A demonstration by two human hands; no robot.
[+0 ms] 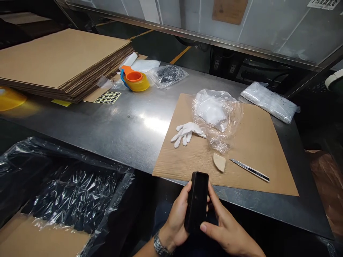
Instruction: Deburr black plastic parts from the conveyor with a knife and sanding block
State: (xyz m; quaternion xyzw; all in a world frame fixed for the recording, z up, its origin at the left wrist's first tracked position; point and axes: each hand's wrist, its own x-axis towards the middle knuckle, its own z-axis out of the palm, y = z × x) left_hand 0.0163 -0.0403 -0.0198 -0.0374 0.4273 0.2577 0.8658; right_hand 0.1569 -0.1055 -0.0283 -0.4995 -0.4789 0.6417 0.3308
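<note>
A black, elongated box-like piece [197, 200] with a raised rim and a hollow face is held upright between my two hands, just off the table's front edge. My left hand [177, 216] wraps its left side, thumb along the edge. On the other side, my right hand [225, 223] grips it with fingers behind and the thumb near the lower right corner. Beyond it, on a cardboard sheet [257, 142], lie a beige wedge-shaped pad [219, 162], a utility knife [249, 170], a white glove [187, 133] and a clear plastic bag [214, 110] with white contents.
At the back left stands a stack of cardboard sheets [61, 60]. Near it are a tape dispenser [134, 77] and a sticker sheet [108, 97]. A packet of plastic bags [270, 101] lies back right. A bin lined with black plastic [112, 203] stands at lower left.
</note>
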